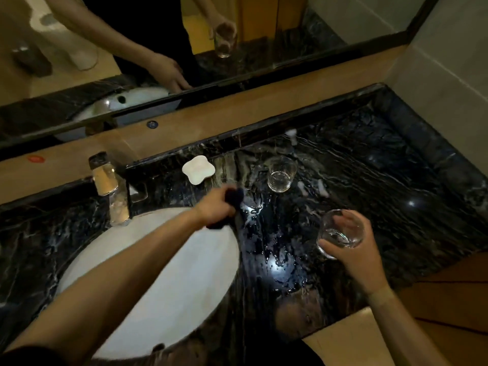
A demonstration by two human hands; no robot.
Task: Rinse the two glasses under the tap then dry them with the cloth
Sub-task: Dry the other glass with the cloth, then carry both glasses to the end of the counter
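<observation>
The left hand was motion-blurred; the dark cloth was largely hidden within it. The basin was partly covered by the forearm.

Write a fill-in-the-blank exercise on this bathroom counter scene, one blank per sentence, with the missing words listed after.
1. The right hand holds a clear drinking ____ above the dark marble counter.
2. The left hand grips a dark ____ beside the white oval sink.
3. A second clear glass stands ____ on the counter, touched by neither hand.
4. The small white soap dish lies between the second glass and the metal ____.

Missing words: glass; cloth; upright; tap
</observation>
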